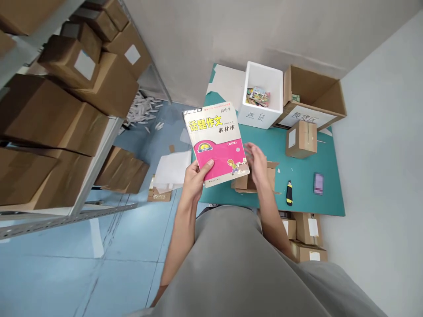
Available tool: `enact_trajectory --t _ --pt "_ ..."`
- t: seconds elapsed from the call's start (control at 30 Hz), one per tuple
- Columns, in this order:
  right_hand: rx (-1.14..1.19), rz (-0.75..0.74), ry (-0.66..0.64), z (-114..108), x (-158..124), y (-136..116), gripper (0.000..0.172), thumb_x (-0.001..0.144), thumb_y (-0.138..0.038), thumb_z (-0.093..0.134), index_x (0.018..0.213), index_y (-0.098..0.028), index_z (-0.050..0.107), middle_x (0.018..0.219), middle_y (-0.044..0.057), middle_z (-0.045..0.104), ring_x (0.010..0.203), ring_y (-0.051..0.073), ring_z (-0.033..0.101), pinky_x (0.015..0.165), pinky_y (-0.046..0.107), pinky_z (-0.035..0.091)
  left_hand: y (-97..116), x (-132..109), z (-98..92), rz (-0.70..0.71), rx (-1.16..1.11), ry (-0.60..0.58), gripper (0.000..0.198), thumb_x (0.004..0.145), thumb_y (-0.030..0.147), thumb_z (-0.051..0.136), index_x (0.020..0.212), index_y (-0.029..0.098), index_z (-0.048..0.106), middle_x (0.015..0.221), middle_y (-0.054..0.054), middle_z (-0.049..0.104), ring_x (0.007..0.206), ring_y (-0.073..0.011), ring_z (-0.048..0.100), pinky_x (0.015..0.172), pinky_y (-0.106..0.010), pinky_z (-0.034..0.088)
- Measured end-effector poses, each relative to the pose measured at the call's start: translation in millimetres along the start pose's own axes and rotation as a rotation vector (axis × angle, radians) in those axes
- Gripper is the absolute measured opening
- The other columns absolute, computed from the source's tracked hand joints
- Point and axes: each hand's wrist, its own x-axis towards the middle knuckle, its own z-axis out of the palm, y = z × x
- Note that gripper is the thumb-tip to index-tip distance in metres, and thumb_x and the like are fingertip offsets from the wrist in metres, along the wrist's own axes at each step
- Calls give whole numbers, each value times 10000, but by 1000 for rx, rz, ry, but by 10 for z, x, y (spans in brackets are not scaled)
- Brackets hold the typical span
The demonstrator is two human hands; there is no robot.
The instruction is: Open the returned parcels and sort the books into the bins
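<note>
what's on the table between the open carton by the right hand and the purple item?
Head view: a yellow-and-black utility knife, plus a few small pale scraps.

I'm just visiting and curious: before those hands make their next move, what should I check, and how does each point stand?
1. Left hand gripping the book: ok, at its lower left.
2. Right hand free: ok, it appears to hold nothing beside the book's right edge.
3. Front cover facing up toward the camera: ok.
4. Cardboard box below the hands empty: cannot tell, book and right arm hide much of it.
5. Utility knife lying on the green table: ok.
6. Knife blade retracted: cannot tell, too small to see.
</note>
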Motion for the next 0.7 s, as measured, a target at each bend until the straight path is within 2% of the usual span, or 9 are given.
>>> enact_trajectory --t 0.1,0.2,0.27,0.33,0.43,0.5,0.6,0.63,0.7 --pt "-101 -130 38 -202 -163 -257 422 960 -551 840 1338 -369 802 1445 37 808 1489 278 675 1183 469 621 -132 100 284 35 95 -28 634 696 600 1045 1109 172 826 1117 -121 874 1002 -327 834 843 -385 684" --pt "-168 -127 -70 -168 -364 -323 532 882 -546 934 1357 -340 811 1438 42 808 1486 319 674 1258 511 576 -315 99 638 117 230 -46 497 818 586 951 1068 172 839 1061 -108 868 969 -304 809 833 -363 651" --pt "-200 -104 -88 -106 -420 -304 623 818 -526 990 1381 -341 799 1488 34 780 1528 333 638 1288 510 553 -425 38 852 209 335 -100 409 890 525 885 1096 174 853 1087 -118 865 1028 -326 807 929 -403 647" --pt "-232 -126 -10 -123 -403 -299 606 825 -519 984 1372 -344 790 1469 32 787 1539 331 630 1282 489 555 -496 -37 1007 325 437 -227 415 884 428 888 1224 193 855 1296 -147 842 1266 -382 770 1138 -474 592" --pt "-280 -260 122 -373 -303 -383 447 926 -584 880 1253 -289 804 1292 59 855 1392 330 736 1223 478 593 -530 -81 1113 459 588 -484 636 880 402 910 1483 264 765 1681 -141 643 1621 -402 539 1379 -560 376" --pt "-258 -341 119 -627 -232 -478 459 952 -642 836 1192 -253 803 1242 79 873 1292 330 785 1174 479 623 -532 -29 1124 490 642 -478 733 936 505 885 1603 290 671 1783 -129 533 1694 -379 447 1417 -583 308" --pt "-157 -314 15 -959 -159 -593 530 934 -696 842 1210 -246 800 1281 94 871 1254 334 807 1113 485 658 -544 118 1124 412 504 -255 885 933 667 881 1675 280 592 1803 -135 506 1719 -367 412 1412 -546 348" --pt "-130 -285 -17 -1034 -141 -610 549 924 -708 849 1223 -250 801 1293 96 868 1253 337 810 1104 490 664 -552 162 1131 333 414 -240 894 915 712 882 1645 263 625 1763 -147 557 1690 -380 461 1385 -539 402" --pt "-103 -238 -65 -1132 -103 -610 593 901 -735 863 1249 -259 804 1320 97 862 1265 340 808 1108 500 665 -575 218 1162 143 233 -314 824 893 790 860 1474 213 762 1583 -173 722 1535 -403 644 1281 -531 533"
